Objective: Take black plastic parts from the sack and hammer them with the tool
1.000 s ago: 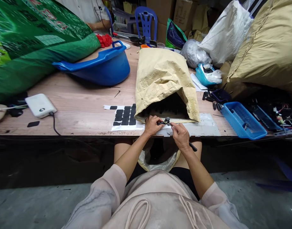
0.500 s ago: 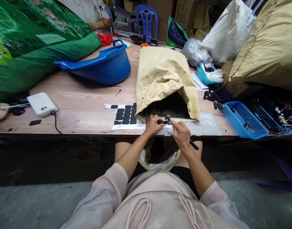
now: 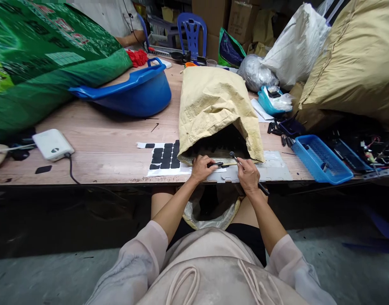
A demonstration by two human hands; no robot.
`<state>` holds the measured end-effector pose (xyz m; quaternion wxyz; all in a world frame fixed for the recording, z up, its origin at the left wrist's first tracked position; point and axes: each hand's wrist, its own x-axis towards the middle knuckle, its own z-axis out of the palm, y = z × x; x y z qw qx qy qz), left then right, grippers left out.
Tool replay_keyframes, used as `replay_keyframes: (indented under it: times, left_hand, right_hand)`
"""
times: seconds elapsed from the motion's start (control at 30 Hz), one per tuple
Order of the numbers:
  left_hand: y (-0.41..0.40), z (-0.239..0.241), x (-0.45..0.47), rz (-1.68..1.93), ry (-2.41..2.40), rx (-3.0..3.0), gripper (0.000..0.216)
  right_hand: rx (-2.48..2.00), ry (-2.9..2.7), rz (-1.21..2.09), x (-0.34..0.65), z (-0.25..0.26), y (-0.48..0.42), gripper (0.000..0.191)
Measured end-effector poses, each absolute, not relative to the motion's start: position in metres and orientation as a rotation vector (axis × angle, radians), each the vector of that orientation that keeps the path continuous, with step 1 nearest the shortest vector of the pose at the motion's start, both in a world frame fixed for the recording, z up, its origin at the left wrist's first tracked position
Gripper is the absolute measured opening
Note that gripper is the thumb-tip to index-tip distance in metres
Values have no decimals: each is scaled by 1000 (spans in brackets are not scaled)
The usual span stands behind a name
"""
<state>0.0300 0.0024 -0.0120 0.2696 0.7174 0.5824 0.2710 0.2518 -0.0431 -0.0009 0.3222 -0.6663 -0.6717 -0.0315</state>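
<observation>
In the head view, my left hand [image 3: 200,168] lies at the table's front edge with its fingers closed on a small black stick-shaped piece [image 3: 217,164]. My right hand [image 3: 249,174] grips a hammer-like tool with a rounded metal head [image 3: 232,155] and a black handle [image 3: 263,189]. That head is raised a little right of the black piece, apart from it. Both hands are at the mouth of a tan sack [image 3: 213,97], whose dark inside holds black pieces that are hard to make out. Under the hands lies a grey board [image 3: 270,171].
White sheets with black rounded pads [image 3: 164,156] lie left of the sack. A blue basin [image 3: 140,93], a green sack [image 3: 54,63] and a white box [image 3: 53,145] with a cable are further left. A blue basket [image 3: 323,159] stands right. Another person's arm [image 3: 131,39] shows behind.
My right hand has moved slightly right, lifting the tool's head away from the black piece. My left hand still holds the piece. The whole view has shifted a little.
</observation>
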Motion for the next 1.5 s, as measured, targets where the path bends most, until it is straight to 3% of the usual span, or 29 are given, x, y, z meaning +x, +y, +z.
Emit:
replay_keyframes:
  times: [0.3,0.57,0.7,0.83,1.07,1.17,1.37,1.5]
  left_hand:
    - [1,-13,27,698,1548,1966,25]
    - [-4,-6,25,739,1529,2032,21]
    - [-41,-1,27,826,1298,2221,21]
    - [-96,-25,35,614,994,2256,25]
    - [-131,-82,40,63,1277,2035,17]
    - [-118,-64,41,166,1200,2081,15]
    - [-25,16,58,909,1529,1993,20]
    - [49,39,73,846,1881,1770,39]
  right_hand:
    - [-1764,-1898,-244,281,-28,-26,26]
    - [-1827,-1897,-213,274,-27,-28,26]
    - [-1835,-1893,-225,273,-27,-28,26]
    - [-1839,-1882,-217,270,-25,-28,26]
    - [-1846,-1865,-208,268,-24,-29,25]
    - [-1847,-1867,-214,268,-24,-28,25]
    - [-1854,-1869,-202,267,-25,-29,26]
    - [-1856,-1865,-176,267,-25,-29,25]
